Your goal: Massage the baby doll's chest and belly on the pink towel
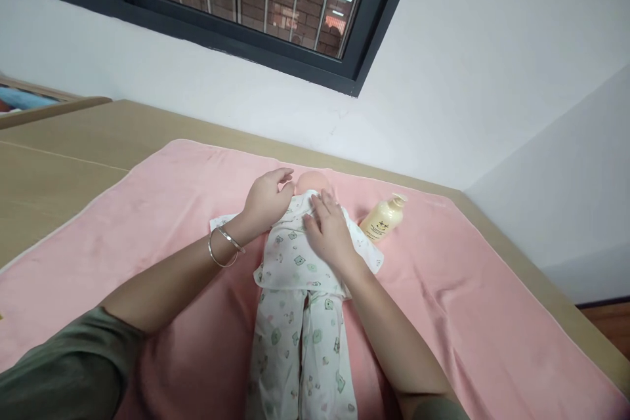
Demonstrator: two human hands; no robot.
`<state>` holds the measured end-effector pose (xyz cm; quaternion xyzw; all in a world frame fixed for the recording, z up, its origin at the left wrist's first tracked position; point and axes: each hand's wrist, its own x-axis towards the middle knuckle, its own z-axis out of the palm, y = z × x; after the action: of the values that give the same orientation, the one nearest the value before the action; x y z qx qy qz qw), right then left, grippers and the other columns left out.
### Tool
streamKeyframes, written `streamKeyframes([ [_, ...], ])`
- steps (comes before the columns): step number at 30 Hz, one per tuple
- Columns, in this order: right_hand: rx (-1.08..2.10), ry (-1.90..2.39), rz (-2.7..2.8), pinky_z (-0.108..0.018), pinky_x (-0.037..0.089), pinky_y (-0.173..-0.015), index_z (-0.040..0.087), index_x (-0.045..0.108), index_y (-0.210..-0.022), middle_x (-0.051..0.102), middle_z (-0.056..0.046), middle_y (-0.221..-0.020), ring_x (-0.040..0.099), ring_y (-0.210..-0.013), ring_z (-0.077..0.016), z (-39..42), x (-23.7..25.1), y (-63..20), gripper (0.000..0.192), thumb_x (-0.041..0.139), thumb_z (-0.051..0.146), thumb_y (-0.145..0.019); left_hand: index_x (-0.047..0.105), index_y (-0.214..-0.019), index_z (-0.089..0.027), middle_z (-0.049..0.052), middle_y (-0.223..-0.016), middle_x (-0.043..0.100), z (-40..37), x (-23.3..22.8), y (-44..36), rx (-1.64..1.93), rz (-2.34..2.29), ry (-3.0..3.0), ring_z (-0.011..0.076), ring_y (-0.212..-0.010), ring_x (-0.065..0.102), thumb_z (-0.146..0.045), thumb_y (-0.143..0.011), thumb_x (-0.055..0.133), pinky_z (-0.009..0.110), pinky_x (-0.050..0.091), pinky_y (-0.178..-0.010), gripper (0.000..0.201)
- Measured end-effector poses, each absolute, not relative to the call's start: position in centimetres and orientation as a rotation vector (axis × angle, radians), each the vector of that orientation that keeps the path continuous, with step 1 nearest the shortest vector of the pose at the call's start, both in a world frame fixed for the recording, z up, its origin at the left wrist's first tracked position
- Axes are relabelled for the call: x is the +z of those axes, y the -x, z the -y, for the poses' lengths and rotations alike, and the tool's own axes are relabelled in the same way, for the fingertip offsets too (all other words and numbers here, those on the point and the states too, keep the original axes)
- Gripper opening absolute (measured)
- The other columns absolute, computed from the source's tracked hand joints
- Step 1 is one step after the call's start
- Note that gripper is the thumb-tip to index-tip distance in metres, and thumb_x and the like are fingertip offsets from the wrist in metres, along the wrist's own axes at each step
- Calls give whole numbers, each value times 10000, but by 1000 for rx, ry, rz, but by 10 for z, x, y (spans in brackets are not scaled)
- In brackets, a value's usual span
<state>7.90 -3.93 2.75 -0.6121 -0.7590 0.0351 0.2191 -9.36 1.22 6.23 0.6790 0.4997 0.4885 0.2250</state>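
Observation:
A baby doll [315, 182] in a white printed suit [295, 269] lies on its back on a pink towel [147, 223], head toward the wall. My left hand [266, 200] rests at the doll's shoulder by the collar, fingers curled on the fabric; a silver bangle circles that wrist. My right hand [327, 230] lies flat on the doll's chest, fingers apart and pressing the top of the suit near the neck. Whether either hand pinches the cloth I cannot tell.
A cream pump bottle [382, 220] lies on the towel just right of the doll. The towel covers a tan wooden table [59, 164] set against a white wall under a dark-framed window [236, 6]. The table's right edge drops off to a wooden floor.

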Motion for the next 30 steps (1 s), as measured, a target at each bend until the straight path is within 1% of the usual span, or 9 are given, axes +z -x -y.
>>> streamKeyframes([
  [2, 68, 1695, 2085, -573, 179, -1267, 159, 419, -1567, 265, -165, -1700, 188, -1596, -313, 40, 28, -79, 568, 423, 372, -1041, 704, -1236, -166, 98, -1236, 764, -12, 62, 94, 1378, -1358, -1862, 255, -1165, 705, -263, -885, 533, 403, 568, -1014, 403],
  [5, 107, 1713, 2167, -604, 167, -1261, 170, 470, -1535, 313, -161, -1683, 205, -1589, -332, 41, 30, -79, 539, 431, 385, -1042, 712, -1218, -166, 98, -1216, 771, -10, 64, 93, 1380, -1343, -1834, 255, -1151, 712, -253, -867, 542, 404, 572, -1010, 400],
  [11, 35, 1691, 2087, -571, 169, -1272, 148, 457, -1541, 283, -170, -1693, 211, -1589, -318, 44, 28, -75, 543, 430, 359, -1041, 725, -1175, -167, 94, -1172, 783, -3, 69, 91, 1418, -1293, -1793, 255, -1119, 722, -256, -840, 559, 407, 572, -1012, 384],
  [14, 76, 1679, 2202, -608, 178, -1259, 174, 483, -1524, 337, -158, -1674, 236, -1579, -334, 43, 28, -74, 520, 434, 355, -1040, 735, -1121, -182, 84, -1120, 795, 4, 65, 87, 1412, -1197, -1707, 256, -1090, 730, -282, -816, 584, 421, 570, -1018, 356],
  [19, 17, 1684, 2054, -559, 208, -1269, 146, 446, -1550, 338, -154, -1674, 261, -1574, -295, 46, 66, -105, 559, 369, 210, -1000, 721, -1048, -155, 125, -1082, 798, 12, 57, 63, 1207, -901, -1377, 283, -1095, 736, -357, -797, 619, 474, 559, -1055, 338],
  [22, -68, 1710, 1809, -547, 225, -1268, 154, 453, -1548, 366, -138, -1661, 252, -1578, -295, 51, 97, -144, 570, 366, 247, -992, 670, -1199, -130, 191, -1278, 730, 11, 65, 34, 1023, -726, -1193, 271, -1195, 710, -415, -932, 418, 468, 546, -1088, 465],
  [26, -167, 1823, 1561, -585, 228, -1249, 34, 386, -1558, 264, -227, -1685, 205, -1583, -367, 47, 109, -189, 618, 361, 268, -987, 510, -1450, -113, 225, -1460, 602, -4, 90, -20, 751, -673, -1230, 235, -1330, 631, -460, -998, 29, 419, 550, -1080, 746],
  [28, -183, 1891, 1549, -598, 201, -1250, 0, 374, -1549, 261, -251, -1679, 196, -1580, -389, 41, 104, -200, 630, 390, 263, -977, 442, -1503, -94, 241, -1478, 576, -13, 100, -49, 713, -697, -1241, 250, -1349, 613, -494, -990, 19, 429, 564, -1052, 777],
  [30, -168, 1948, 1620, -587, 190, -1252, -14, 419, -1511, 353, -263, -1636, 250, -1563, -377, 34, 98, -203, 589, 392, 244, -982, 399, -1520, -73, 253, -1449, 589, -20, 106, -75, 720, -708, -1155, 282, -1322, 624, -521, -982, 112, 463, 576, -1026, 757],
])
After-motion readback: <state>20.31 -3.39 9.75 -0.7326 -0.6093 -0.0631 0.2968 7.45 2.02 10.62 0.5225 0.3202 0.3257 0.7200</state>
